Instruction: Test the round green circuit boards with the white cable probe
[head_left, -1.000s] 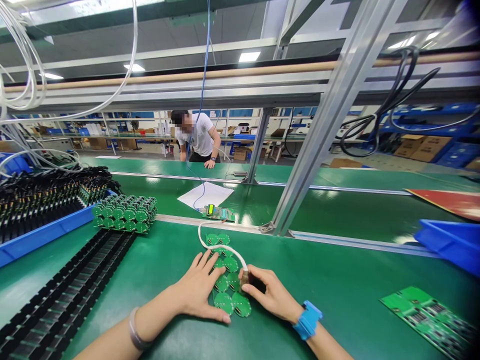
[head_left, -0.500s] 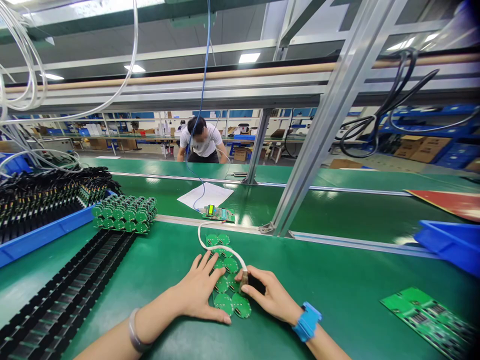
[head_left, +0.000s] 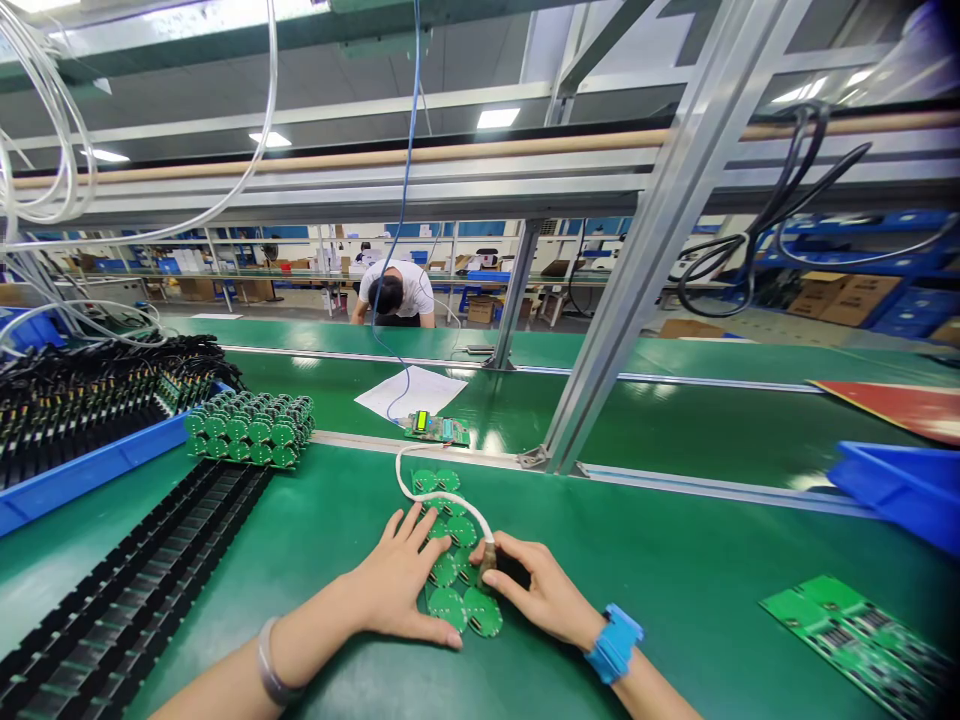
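Observation:
A panel of round green circuit boards (head_left: 448,608) lies flat on the green work surface. My left hand (head_left: 401,580) rests on its left side with the fingers spread. Between thumb and fingers, my right hand (head_left: 532,582) grips a brownish connector plug (head_left: 488,563) and holds it against the panel's right side. From the plug a white cable (head_left: 442,495) curves up to a small circuit board with a lit yellow-green display (head_left: 422,421). The plug's tip and some of the round boards are hidden by my hands.
Stacked round boards (head_left: 251,430) stand at the end of a black slotted rack (head_left: 142,590) on the left. Behind it is a blue tray (head_left: 90,465) of black-cabled parts. At right are a blue bin (head_left: 900,490) and rectangular circuit boards (head_left: 855,635). A metal post (head_left: 637,300) rises ahead.
Both my hands, the plug and the panel stay in place. The person across the bench has bent the head further down.

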